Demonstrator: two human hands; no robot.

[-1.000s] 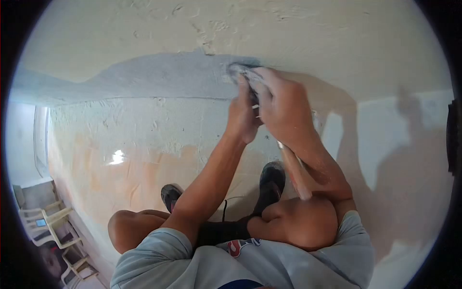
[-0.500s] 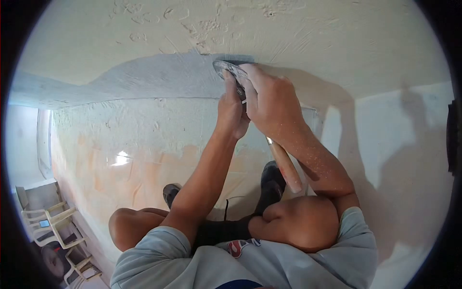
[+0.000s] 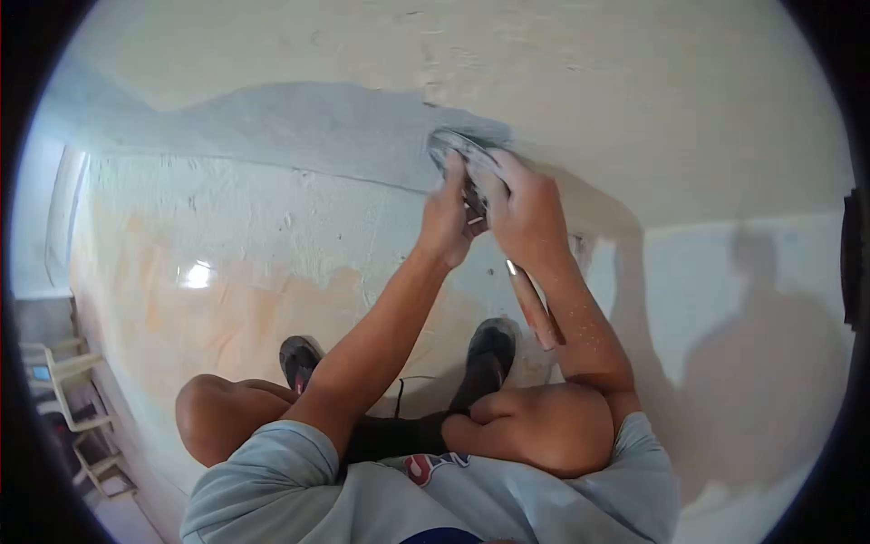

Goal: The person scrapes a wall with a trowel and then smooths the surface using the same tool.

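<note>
A trowel with a rounded, white-dusted dark blade (image 3: 473,163) and a wooden handle (image 3: 535,313) is held between my two hands against the wall. My left hand (image 3: 447,213) grips the near side of the blade, its thumb lying along the face. Clasping the blade from the other side is my right hand (image 3: 524,204); the handle sticks out below its wrist. The upper edge of the blade meets a grey bared patch (image 3: 299,118) low on the pale, rough wall (image 3: 562,82). The fingers partly hide the blade.
Below the wall is a blotchy pale surface (image 3: 181,317) where my shoes (image 3: 494,349) rest. A thin black cord (image 3: 401,399) lies between my legs. White plastic chairs (image 3: 77,385) are at lower left. The side wall (image 3: 716,290) on the right carries shadows.
Both hands and the trowel have shifted slightly right and down in view, still on the grey patch. The view has tilted, and the chairs sit nearer the left edge.
</note>
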